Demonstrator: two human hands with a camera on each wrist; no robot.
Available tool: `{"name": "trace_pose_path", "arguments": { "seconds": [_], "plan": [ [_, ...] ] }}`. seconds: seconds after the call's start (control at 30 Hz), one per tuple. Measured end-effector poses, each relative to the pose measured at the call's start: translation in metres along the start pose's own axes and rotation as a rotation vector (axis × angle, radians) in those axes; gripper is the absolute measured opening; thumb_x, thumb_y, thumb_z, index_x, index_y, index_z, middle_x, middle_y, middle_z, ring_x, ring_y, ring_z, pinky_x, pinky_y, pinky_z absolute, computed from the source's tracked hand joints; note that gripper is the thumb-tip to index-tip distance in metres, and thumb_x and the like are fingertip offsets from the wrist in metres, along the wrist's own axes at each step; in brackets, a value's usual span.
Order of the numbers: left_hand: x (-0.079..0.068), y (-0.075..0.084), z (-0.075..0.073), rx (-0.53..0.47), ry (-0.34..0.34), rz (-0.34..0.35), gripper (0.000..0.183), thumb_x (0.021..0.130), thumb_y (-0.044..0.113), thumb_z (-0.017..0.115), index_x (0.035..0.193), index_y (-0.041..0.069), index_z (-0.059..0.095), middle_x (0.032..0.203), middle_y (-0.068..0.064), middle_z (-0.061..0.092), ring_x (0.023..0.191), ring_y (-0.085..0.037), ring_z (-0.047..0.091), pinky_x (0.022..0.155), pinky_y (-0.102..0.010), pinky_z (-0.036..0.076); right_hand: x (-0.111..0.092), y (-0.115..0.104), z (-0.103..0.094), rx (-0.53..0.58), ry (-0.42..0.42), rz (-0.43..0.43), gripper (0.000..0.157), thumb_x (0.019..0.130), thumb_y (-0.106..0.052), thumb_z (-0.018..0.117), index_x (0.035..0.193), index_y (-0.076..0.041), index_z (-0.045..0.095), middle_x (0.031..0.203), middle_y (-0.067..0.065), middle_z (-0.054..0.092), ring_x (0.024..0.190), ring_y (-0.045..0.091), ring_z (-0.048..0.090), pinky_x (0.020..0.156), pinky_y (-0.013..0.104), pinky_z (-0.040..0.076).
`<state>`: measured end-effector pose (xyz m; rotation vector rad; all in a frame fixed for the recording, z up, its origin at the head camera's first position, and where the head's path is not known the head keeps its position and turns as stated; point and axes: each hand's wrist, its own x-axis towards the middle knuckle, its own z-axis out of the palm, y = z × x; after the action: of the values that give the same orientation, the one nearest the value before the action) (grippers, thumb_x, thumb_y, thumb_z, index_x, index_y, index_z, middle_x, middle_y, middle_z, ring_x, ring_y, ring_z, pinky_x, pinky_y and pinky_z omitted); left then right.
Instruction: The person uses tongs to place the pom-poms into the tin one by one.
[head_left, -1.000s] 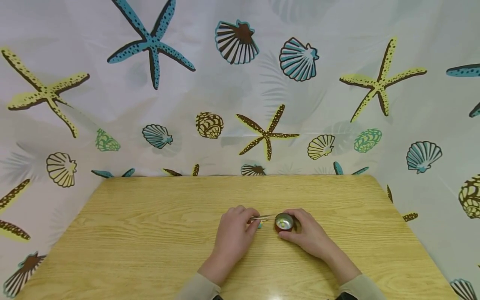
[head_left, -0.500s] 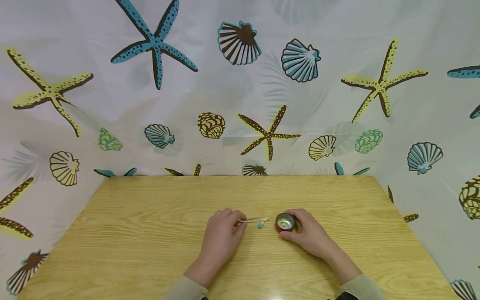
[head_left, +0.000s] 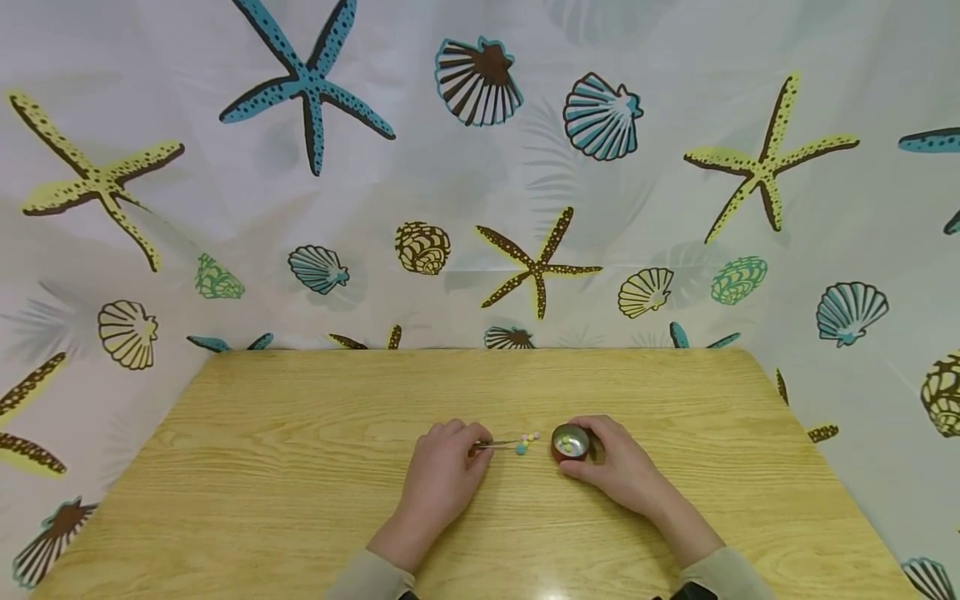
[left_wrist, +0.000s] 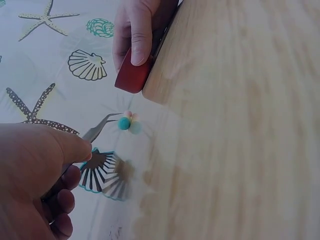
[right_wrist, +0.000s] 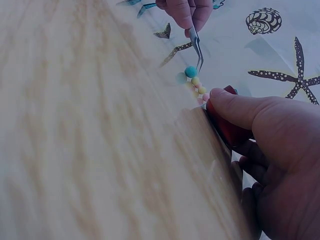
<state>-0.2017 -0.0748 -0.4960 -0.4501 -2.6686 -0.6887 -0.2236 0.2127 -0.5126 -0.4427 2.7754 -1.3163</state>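
Observation:
My left hand [head_left: 445, 468] pinches a pair of bent-tip metal tweezers [left_wrist: 98, 129], their points apart and right beside a teal ball [head_left: 521, 449]. Close behind that ball lie several smaller pink and yellow balls [right_wrist: 202, 90] in a loose cluster on the table. With thumb and fingers curled round its side, my right hand [head_left: 617, 463] holds a small round cup [right_wrist: 229, 124], red outside and silvery inside. A few yellow-green balls [head_left: 566, 446] rest in the bottom of the cup, which stands just right of the cluster.
Both hands work over a light wood-grain table [head_left: 315, 467]. Its far edge meets a pale curtain [head_left: 360, 183] printed with starfish and shells, which also runs along the left and right sides.
The left hand has drawn back leftward from the cup with the tweezers, uncovering the small balls. The tips have then dipped toward the teal ball. The right hand and cup stay put.

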Motion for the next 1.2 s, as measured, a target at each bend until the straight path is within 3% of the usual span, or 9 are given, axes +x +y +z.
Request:
{"name": "trace_pose_path", "arguments": {
  "seconds": [1.2],
  "plan": [
    [-0.0035, -0.0083, -0.0026, 0.019, -0.027, -0.017, 0.007, 0.098, 0.016, 0.087, 0.101, 0.018, 0.082, 0.084, 0.008, 0.064, 0.077, -0.014, 0.053, 0.073, -0.037, 0.045, -0.0011, -0.0009, -0.0004, -0.008, 0.007, -0.003, 0.062, 0.095, -0.033, 0.092, 0.146, -0.011, 0.066, 0.143, 0.01, 0.065, 0.139, 0.035, 0.058, 0.118, 0.06, 0.042]
  ]
}}
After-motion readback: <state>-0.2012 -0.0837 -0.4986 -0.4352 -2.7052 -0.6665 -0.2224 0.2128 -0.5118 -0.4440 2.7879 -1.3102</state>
